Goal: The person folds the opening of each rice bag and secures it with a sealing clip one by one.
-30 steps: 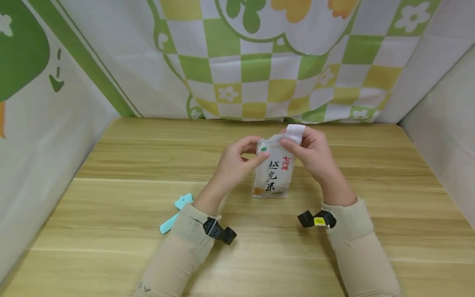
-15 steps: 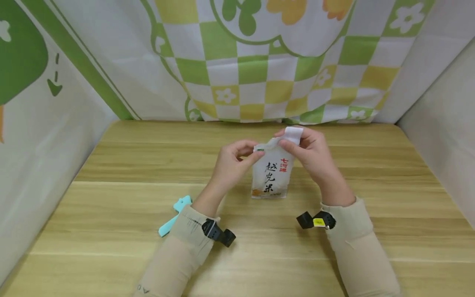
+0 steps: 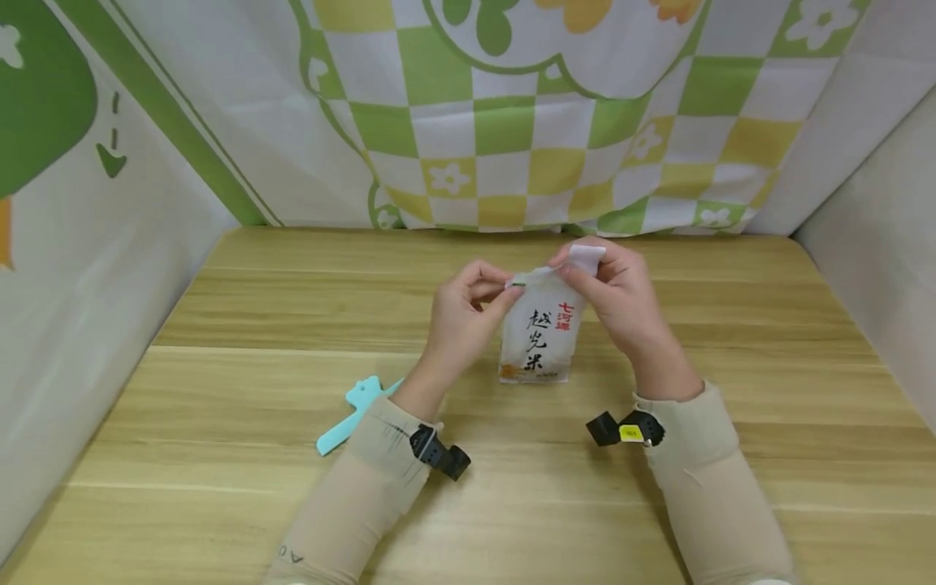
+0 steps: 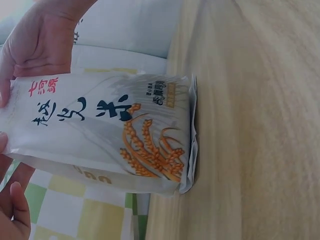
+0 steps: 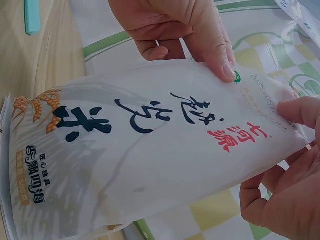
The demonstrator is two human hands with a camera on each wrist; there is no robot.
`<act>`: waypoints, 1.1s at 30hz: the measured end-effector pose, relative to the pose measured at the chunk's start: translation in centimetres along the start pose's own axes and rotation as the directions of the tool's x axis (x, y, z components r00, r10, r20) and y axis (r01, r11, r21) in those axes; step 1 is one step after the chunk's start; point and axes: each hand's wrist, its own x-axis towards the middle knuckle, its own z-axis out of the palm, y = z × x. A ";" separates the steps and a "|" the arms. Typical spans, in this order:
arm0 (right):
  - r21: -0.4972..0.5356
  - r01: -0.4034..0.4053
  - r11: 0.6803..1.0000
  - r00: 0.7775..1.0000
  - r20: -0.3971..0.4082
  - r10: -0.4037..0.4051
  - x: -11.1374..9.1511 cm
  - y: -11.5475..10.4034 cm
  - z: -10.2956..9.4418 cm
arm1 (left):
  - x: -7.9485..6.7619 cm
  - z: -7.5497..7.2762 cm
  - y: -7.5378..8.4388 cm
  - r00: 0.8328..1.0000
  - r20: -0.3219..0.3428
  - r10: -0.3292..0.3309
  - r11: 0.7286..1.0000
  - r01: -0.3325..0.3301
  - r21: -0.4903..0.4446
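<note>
A white rice bag (image 3: 539, 337) with black and red lettering and orange rice ears stands upright, its bottom at the table top. My left hand (image 3: 466, 317) pinches the bag's top left corner between thumb and fingers, and the left thumb partly covers a small green mark. At the top right, my right hand (image 3: 623, 305) grips the bag's upper edge, thumb in front and fingers behind. A white end of the bag's top (image 3: 587, 257) sticks up past the right hand. Both hands show close to the bag's upper end in the right wrist view.
A turquoise plastic bag clip (image 3: 360, 410) with an animal-shaped head lies on the wooden table (image 3: 219, 455), partly under the left sleeve (image 3: 380, 467). Behind the table hangs a green, yellow and white checked cloth (image 3: 504, 154). Pale cloth walls stand at both sides.
My left thumb has slid up to the bag's top left corner, and the upper edge looks flatter. The left forearm has shifted slightly right, showing more of the clip. The right hand keeps its grip.
</note>
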 end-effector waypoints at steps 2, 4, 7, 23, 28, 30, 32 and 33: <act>0.003 0.005 1.000 1.000 0.003 -0.005 0.0 0.0 0.0 | 0.0 -0.1 0.0 1.000 0.006 0.018 1.000 -0.018 -0.004; 0.004 0.002 1.000 1.000 0.001 -0.002 0.0 -0.1 0.0 | 0.0 -0.2 0.0 0.999 0.014 0.034 0.999 -0.034 -0.005; -0.006 -0.019 1.000 1.000 -0.012 0.019 0.0 -0.3 0.2 | 0.0 -0.3 0.0 0.998 0.020 0.053 0.999 -0.053 0.003; -0.007 -0.078 0.997 0.996 0.040 0.078 -0.1 -0.8 0.4 | -0.4 0.2 -0.5 0.964 -0.014 0.266 0.960 -0.263 0.095; -0.005 -0.024 1.000 0.998 0.064 0.025 0.0 -0.6 0.3 | -0.3 -0.2 -0.7 0.921 0.015 0.389 0.914 -0.387 0.122; -0.014 -0.002 1.000 0.998 0.070 0.003 0.0 -0.5 0.2 | -0.3 -0.3 -0.8 0.875 0.044 0.482 0.858 -0.482 0.178; -0.018 0.013 1.000 0.997 0.073 -0.011 0.0 -0.5 0.2 | -0.3 -0.4 -0.9 0.824 0.077 0.562 0.791 -0.562 0.244; -0.018 0.017 1.000 0.997 0.074 -0.015 0.0 -0.5 0.1 | -0.2 -0.4 -0.9 0.804 0.089 0.587 0.764 -0.587 0.268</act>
